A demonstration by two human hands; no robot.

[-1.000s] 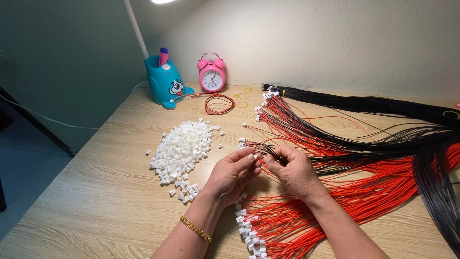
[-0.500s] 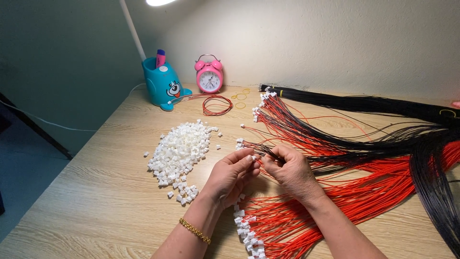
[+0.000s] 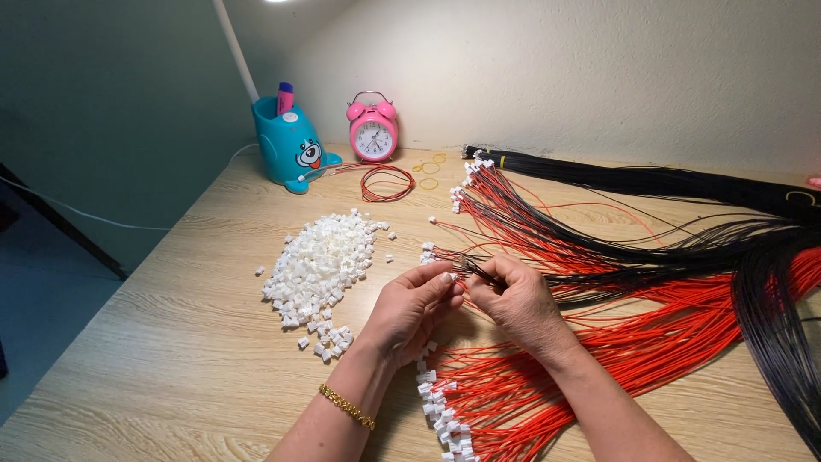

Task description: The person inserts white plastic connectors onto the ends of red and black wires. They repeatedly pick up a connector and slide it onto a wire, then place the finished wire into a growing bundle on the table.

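Note:
My left hand [image 3: 416,306] and my right hand [image 3: 516,301] meet fingertip to fingertip above the wooden table [image 3: 154,342]. The left thumb and forefinger pinch a small white plastic connector [image 3: 448,277]. The right hand pinches the end of a thin black wire [image 3: 479,272] right beside it. A pile of loose white connectors [image 3: 321,261] lies just left of my left hand. Red wires with white connectors on their ends [image 3: 479,411] fan out under my wrists. More red wires [image 3: 530,214] and black wires [image 3: 684,248] spread to the right.
A teal pen holder [image 3: 286,145] and a pink alarm clock [image 3: 373,130] stand at the back by the wall. A coil of red wire [image 3: 386,182] and yellow rubber bands [image 3: 428,168] lie near them. A long black wire bundle [image 3: 650,181] runs along the back right. The table's left edge drops off.
Both hands stay together in the same spot, with only small finger movements at the wire end. The camera view has shifted slightly.

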